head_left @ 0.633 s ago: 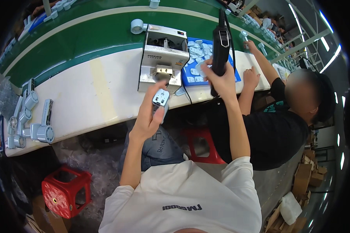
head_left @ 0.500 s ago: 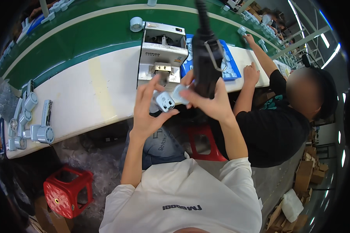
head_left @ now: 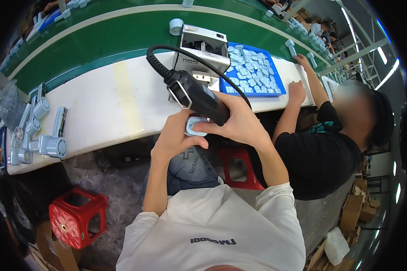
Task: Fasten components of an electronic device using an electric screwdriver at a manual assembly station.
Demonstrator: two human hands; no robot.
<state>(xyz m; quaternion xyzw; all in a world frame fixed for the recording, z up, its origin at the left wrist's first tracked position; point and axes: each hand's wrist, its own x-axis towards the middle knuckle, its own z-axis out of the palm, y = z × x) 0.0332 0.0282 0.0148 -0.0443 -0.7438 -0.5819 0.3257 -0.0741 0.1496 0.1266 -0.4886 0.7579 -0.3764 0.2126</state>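
Plastic bit [head_left: 194, 128] is pinched b/w L hand [head_left: 168, 135] & R hand [head_left: 243, 121], which also grips black tool [head_left: 198, 94] beside it.

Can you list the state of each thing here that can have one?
Left hand, holding a light-blue plastic part
Right hand, gripping a black electric screwdriver, thumb over the part
Black electric screwdriver, tilted, cord attached
Blue tray, holding many light-blue pieces
Metal machine, open-topped, partly hidden
Red stool at lower left, unoccupied
Light-blue fan-shaped units, grouped far left
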